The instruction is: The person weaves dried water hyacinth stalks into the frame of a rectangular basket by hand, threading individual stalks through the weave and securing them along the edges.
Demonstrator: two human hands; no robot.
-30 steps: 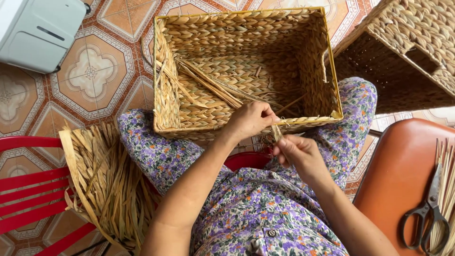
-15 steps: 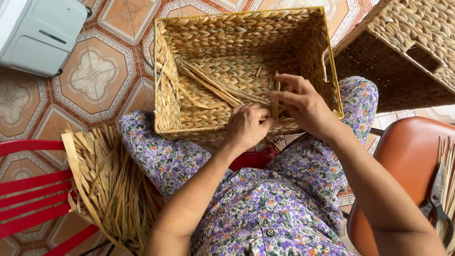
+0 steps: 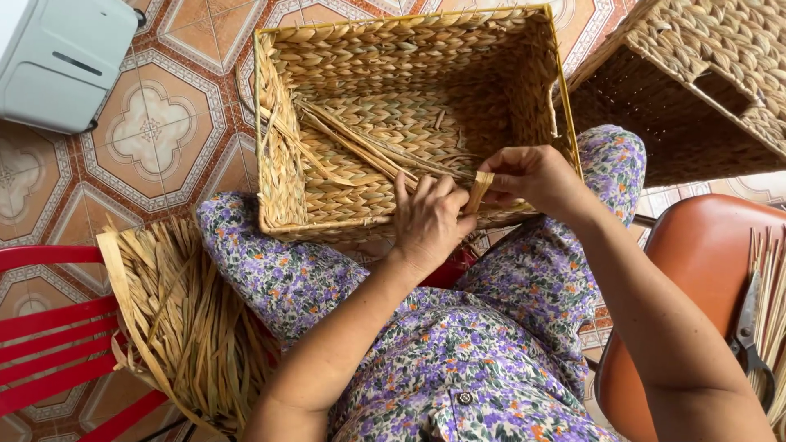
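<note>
A rectangular woven straw basket [image 3: 344, 57] rests on my knees, its open side facing me. My left hand [image 3: 430, 217] lies flat on the basket's near rim, fingers pressing the weave. My right hand [image 3: 532, 176] pinches a flat pale straw strand [image 3: 477, 191] just above that rim, beside the left fingers. Several loose strands [image 3: 360, 147] run diagonally across the basket's inside.
A bundle of dried straw [image 3: 184, 319] lies on a red slatted chair [image 3: 57, 352] at my left. An orange chair [image 3: 696, 278] at right carries scissors [image 3: 749, 327] and thin sticks. Another woven basket [image 3: 704, 74] stands at upper right, a grey-white box [image 3: 65, 57] at upper left.
My right hand rose from below the rim to above it, drawing the strand up, then settled lower beside the left hand. The left hand stayed on the near rim.
</note>
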